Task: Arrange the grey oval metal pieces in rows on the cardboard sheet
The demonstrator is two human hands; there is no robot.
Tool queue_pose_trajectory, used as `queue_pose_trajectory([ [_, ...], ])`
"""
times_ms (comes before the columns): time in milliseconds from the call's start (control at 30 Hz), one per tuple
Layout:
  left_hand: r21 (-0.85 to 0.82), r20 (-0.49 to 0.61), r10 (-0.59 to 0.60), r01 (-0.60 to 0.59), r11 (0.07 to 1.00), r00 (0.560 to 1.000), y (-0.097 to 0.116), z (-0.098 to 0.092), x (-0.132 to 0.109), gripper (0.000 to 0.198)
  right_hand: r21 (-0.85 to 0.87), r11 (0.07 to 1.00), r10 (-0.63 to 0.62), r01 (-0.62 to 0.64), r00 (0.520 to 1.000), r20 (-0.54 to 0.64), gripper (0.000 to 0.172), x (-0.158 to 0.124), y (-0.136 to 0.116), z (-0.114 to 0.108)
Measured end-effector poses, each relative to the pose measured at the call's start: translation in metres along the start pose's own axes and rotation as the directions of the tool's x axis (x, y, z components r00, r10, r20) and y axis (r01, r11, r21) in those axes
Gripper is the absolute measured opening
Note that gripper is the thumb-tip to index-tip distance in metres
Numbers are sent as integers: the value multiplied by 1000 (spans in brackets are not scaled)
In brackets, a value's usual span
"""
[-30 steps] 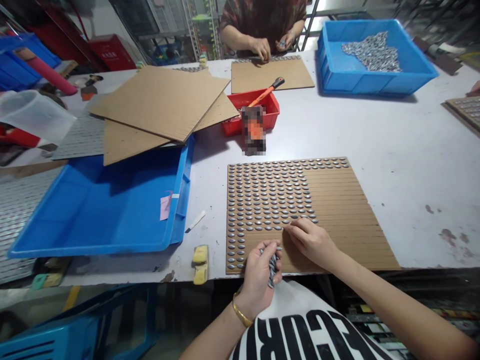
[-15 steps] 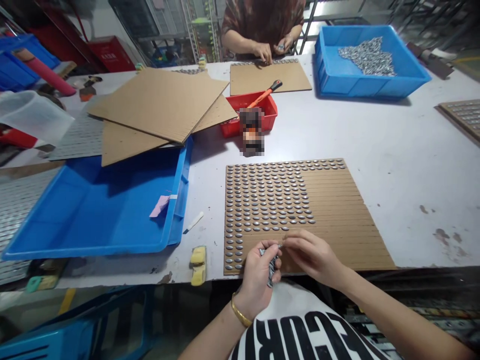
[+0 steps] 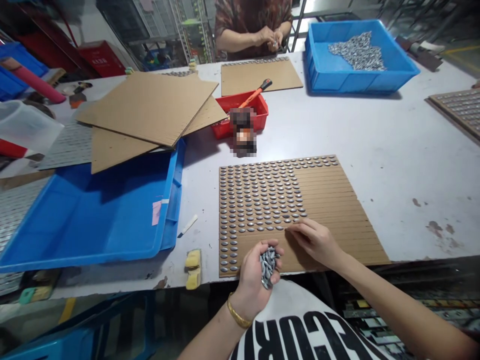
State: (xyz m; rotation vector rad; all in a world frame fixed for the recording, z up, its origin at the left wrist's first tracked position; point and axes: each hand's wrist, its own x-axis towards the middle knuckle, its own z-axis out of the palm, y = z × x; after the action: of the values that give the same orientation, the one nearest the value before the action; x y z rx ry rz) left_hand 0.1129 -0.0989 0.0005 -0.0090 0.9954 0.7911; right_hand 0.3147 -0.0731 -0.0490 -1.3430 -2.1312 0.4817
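Note:
A slotted cardboard sheet (image 3: 337, 210) lies in front of me, its left and top parts filled with rows of small oval metal pieces (image 3: 262, 195). My left hand (image 3: 255, 275) is cupped at the sheet's near edge, closed round a handful of the metal pieces (image 3: 267, 264). My right hand (image 3: 315, 241) rests on the sheet with its fingertips pinched at the end of a partly filled row; whatever it pinches is too small to see.
A large blue tray (image 3: 86, 220) sits to my left under loose cardboard sheets (image 3: 150, 107). A red bin (image 3: 240, 112) with an orange-handled tool stands behind my sheet. Across the table another person works over a cardboard sheet (image 3: 258, 75) beside a blue bin (image 3: 356, 55) of metal pieces.
My right hand went to my left hand half a second ago, then back up to the row on the sheet. The person opposite lifted both hands off their sheet.

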Motion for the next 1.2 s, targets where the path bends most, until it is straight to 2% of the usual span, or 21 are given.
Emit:
queue_pose_trajectory([
  [100, -7, 45, -50, 51, 999, 998, -5, -1, -1, 22, -95, 996, -4, 6, 1000, 21, 17, 3, 3, 4],
  [367, 102, 64, 17, -23, 995, 998, -8, 0, -1, 27, -178, 984, -4, 22, 995, 99, 21, 8, -1, 0],
  [667, 92, 55, 37, -42, 995, 998, -8, -3, -2, 34, -217, 976, 8, 13, 995, 96, 20, 8, -3, -1],
  [900, 108, 34, 74, -77, 991, 997, -11, -4, 0, 32, -292, 955, -52, 56, 998, 20, 18, 6, -13, 8],
  [1033, 118, 35, 74, -77, 990, 997, -11, -3, 0, 32, -322, 938, -105, 128, 990, 90, 22, 13, -15, 12],
  [1200, 145, -9, 118, -115, 983, 993, -12, -4, 3, 37, -365, 909, -147, 202, 974, 174, 14, 24, -20, 8],
])
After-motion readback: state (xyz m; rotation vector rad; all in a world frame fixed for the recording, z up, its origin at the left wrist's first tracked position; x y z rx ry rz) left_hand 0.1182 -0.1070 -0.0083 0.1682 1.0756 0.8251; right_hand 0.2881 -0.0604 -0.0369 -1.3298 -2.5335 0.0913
